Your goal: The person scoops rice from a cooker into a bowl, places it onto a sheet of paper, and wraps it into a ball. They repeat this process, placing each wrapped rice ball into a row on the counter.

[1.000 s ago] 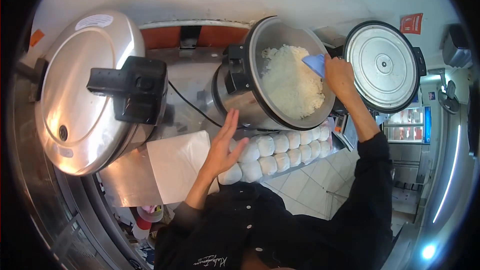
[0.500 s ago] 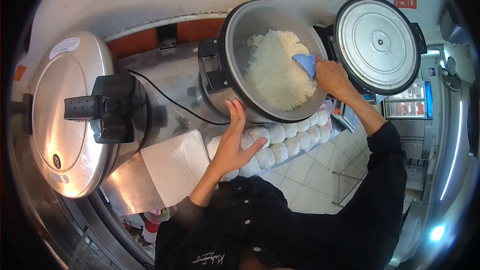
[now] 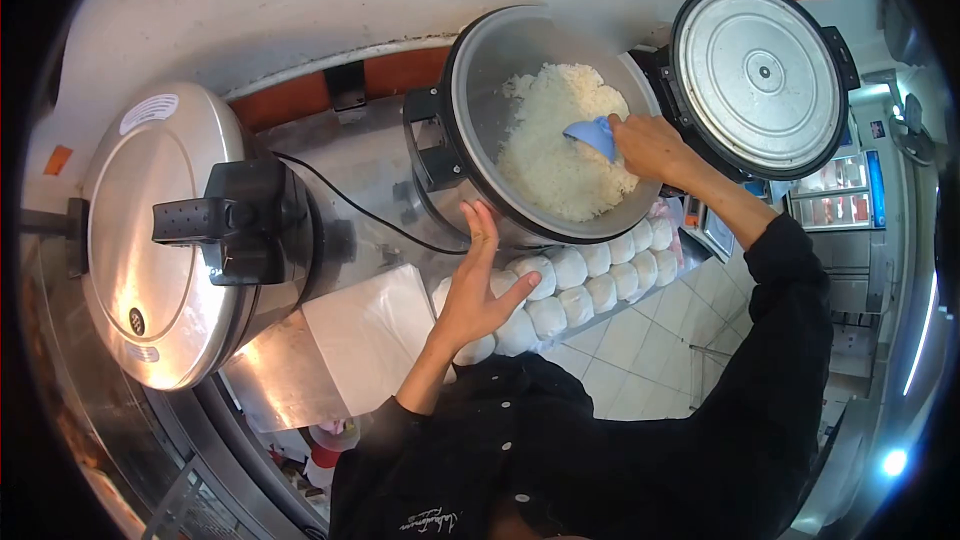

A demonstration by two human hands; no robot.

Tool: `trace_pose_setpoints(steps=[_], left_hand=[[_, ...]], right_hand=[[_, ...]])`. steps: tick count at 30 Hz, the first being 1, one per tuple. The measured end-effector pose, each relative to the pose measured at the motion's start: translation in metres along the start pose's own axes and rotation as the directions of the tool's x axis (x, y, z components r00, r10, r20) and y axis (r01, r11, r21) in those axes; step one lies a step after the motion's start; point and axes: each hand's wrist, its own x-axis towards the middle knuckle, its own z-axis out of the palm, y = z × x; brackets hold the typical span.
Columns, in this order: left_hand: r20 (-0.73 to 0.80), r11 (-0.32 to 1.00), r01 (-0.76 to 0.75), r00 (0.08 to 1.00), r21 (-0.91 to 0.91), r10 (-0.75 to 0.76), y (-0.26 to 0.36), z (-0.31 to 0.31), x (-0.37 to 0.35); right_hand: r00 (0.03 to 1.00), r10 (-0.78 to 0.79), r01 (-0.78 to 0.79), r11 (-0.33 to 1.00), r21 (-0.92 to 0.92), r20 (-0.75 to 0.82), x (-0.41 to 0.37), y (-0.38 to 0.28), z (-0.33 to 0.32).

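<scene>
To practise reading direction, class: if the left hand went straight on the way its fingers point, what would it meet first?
Probably the side of the open cooker, just ahead of the left hand; depth is unclear, so the two may already touch.

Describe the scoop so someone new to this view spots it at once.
Find the open cooker near the middle, its round lid raised on the right. Inside lies white rice, and the scoop is there, held by the right hand. Its blue color stands out against the rice and the grey pot wall.
</scene>
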Motion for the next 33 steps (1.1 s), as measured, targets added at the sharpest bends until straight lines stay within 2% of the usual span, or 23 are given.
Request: trace_pose_setpoints(steps=[3,5,7,9,11,13,15,19,21,22,24,28,30,31,33], left_hand=[[0.023,0.998,-0.018,1.000,0.055,0.017,-0.005,-0.002,0.000],[0.027,0.999,0.005,1.000,0.051,-0.006,-0.002,-0.004,0.000],[0.040,0.999,0.026,0.999,0.043,-0.028,-0.001,-0.004,0.000],[0.015,0.998,-0.023,1.000,0.066,0.022,-0.003,-0.002,0.000],[0.017,0.999,-0.017,1.000,0.045,0.016,0.000,-0.001,0.000],[0.013,0.999,-0.009,1.000,0.032,0.008,0.001,-0.002,0.001],[0.013,0.999,-0.013,1.000,0.051,0.012,0.000,-0.003,0.001],[0.023,0.998,-0.016,1.000,0.063,0.015,0.001,-0.002,0.002],[0.018,0.995,-0.033,0.999,0.090,0.031,0.000,-0.001,0.002],[0.016,0.995,-0.033,0.999,0.093,0.031,0.000,-0.002,0.002],[0.025,0.997,-0.018,1.000,0.079,0.016,0.001,-0.002,0.002],[0.061,0.995,-0.006,0.998,0.096,0.000,0.004,-0.001,0.004],[0.051,0.991,-0.010,0.999,0.132,0.004,0.003,0.000,0.002],[0.063,0.989,-0.017,0.998,0.145,0.008,0.001,0.000,0.002],[0.042,0.993,-0.044,0.998,0.106,0.040,-0.004,0.000,0.001]], right_hand=[[0.999,-0.046,0.045,0.999,-0.004,-0.009,-0.008,-0.007,-0.002],[0.992,-0.120,0.116,0.990,-0.078,-0.048,-0.012,-0.014,0.000],[0.987,-0.157,0.155,0.986,-0.062,-0.034,-0.017,-0.022,0.002],[0.982,-0.187,0.186,0.982,-0.044,-0.017,-0.021,-0.035,0.007],[0.937,-0.349,0.349,0.937,0.012,0.009,-0.022,-0.053,0.013],[0.923,-0.385,0.384,0.923,0.026,0.007,-0.012,-0.059,0.007],[0.865,-0.470,0.467,0.882,0.061,0.174,-0.003,-0.062,-0.005],[0.877,-0.436,0.424,0.900,0.103,0.201,-0.007,-0.070,-0.026],[0.887,-0.413,0.348,0.891,0.291,0.205,-0.003,-0.058,-0.026],[0.887,-0.415,0.350,0.890,0.291,0.202,-0.001,-0.055,-0.029],[0.879,-0.422,0.297,0.850,0.436,0.223,0.000,-0.051,-0.034],[0.920,-0.359,0.247,0.841,0.481,0.156,0.011,-0.079,-0.020],[0.902,-0.291,0.142,0.896,0.420,0.317,0.019,-0.095,-0.020],[0.908,-0.288,0.138,0.892,0.431,0.306,0.013,-0.093,-0.022],[0.938,-0.329,0.250,0.860,0.445,0.109,-0.001,-0.085,-0.027]])
